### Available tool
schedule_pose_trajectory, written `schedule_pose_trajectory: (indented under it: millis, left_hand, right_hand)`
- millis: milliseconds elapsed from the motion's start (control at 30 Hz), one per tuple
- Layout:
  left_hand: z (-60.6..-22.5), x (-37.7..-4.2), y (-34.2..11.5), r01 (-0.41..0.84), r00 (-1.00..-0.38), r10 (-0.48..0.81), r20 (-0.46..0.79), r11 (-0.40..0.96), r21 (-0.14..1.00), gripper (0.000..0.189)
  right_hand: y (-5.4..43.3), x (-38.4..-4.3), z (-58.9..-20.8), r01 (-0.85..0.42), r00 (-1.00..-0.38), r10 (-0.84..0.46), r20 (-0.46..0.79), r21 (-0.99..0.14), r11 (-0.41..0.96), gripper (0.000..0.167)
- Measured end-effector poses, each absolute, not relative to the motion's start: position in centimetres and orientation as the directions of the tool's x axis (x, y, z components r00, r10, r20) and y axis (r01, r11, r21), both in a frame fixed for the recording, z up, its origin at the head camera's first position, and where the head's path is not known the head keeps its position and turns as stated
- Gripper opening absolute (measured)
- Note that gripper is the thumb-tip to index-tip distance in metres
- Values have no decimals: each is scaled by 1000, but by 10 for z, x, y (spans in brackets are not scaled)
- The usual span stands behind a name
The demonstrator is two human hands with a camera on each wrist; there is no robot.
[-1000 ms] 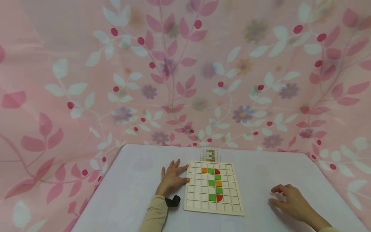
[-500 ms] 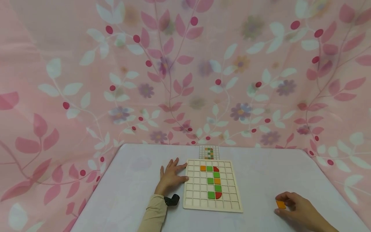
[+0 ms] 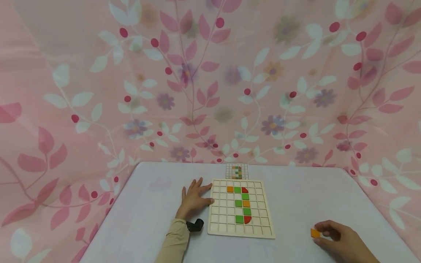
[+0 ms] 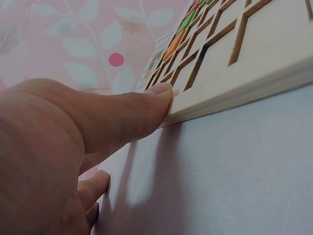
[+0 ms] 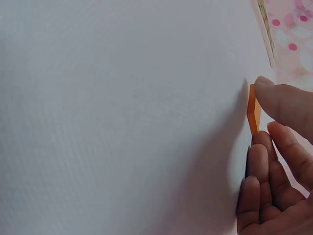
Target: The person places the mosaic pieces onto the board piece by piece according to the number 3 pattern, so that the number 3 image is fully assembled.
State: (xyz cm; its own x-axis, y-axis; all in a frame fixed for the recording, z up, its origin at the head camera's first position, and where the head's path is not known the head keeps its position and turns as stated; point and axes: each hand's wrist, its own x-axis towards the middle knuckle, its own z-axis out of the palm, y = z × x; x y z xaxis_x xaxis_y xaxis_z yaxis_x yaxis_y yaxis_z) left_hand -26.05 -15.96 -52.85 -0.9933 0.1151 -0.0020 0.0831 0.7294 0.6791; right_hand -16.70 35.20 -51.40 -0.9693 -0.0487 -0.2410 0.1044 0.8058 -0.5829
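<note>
Between the thumb and fingers of my right hand (image 3: 340,235) is an orange square tile (image 3: 314,233), pinched at the right of the table. The right wrist view shows that tile (image 5: 253,110) edge-on under the thumb. My left hand (image 3: 194,199) is spread at the left side of a pale wooden grid board (image 3: 220,212), thumb and index finger touching its edge. In the left wrist view the thumb (image 4: 132,115) rests on the board's rim. Several green, orange and red tiles lie in the board's cells, forming a 3-like shape; the red ones have a rounded corner.
A small gridded card (image 3: 228,171) with a similar coloured pattern lies just behind the board. White cloth covers the table (image 3: 292,197). A pink floral curtain (image 3: 210,84) hangs behind it. A black device (image 3: 196,225) is strapped to the left wrist.
My right hand, seen without a tile at first, now pinches the orange tile and has shifted slightly. The left hand stays at the board. The head view has tilted a little.
</note>
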Motion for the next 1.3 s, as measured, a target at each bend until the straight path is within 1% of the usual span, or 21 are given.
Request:
schedule_pose_trajectory:
  millis: [100, 200, 400, 633, 867, 1033, 1300]
  left_hand:
    - [-530, -261, -160, 78, -994, 110, -4, 726, 684, 66]
    - [-531, -261, -160, 77, -994, 107, 0, 724, 686, 66]
    - [-530, -261, -160, 90, -994, 108, 17, 724, 684, 65]
    - [-532, -260, -160, 77, -994, 105, 0, 727, 682, 66]
    - [-535, -262, -161, 87, -994, 111, 9, 728, 679, 65]
    - [-535, -262, -162, 89, -994, 112, 10, 727, 681, 65]
    - [-533, -261, -161, 94, -994, 112, 19, 727, 680, 65]
  right_hand:
    - [356, -167, -513, 117, -964, -47, -262, -577, 808, 60]
    - [358, -166, -515, 112, -966, -40, -256, -553, 825, 57]
    - [357, -164, -523, 69, -984, -29, -174, -531, 845, 48]
    - [350, -160, -529, 16, -997, -27, -78, -501, 865, 39]
    - [342, -159, -528, 36, -995, -18, -94, -539, 841, 39]
    - [336, -156, -528, -5, -997, -48, -60, -575, 818, 36]
    - [316, -162, -522, 2, -993, -71, -99, -596, 803, 34]
